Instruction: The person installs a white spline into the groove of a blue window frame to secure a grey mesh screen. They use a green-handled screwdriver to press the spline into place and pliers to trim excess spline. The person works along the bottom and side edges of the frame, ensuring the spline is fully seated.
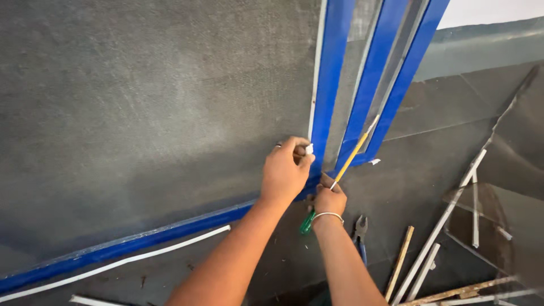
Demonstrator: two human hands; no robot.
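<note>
Left hand (285, 171): we pinch a small white piece (309, 149) against the blue frame (327, 85).
Right hand (329, 198): we grip a green-handled screwdriver (334, 184).
Surface: grey floor (141, 96), white strips (436, 226).

**Hands, head view**

Both forearms reach forward, close together. Left hand (285, 173) higher, back toward camera, fingers curled, thumb and forefinger pinched. Right hand (329, 199) lower, just beside it, fist closed in a grip, thin bangle on wrist.

Single head-worn view, looking down and forward along both forearms, close in. It is framing the blue painted metal frame (331, 85) just beyond the gripping left hand (284, 171) and right hand (328, 198), grey floor around.
</note>
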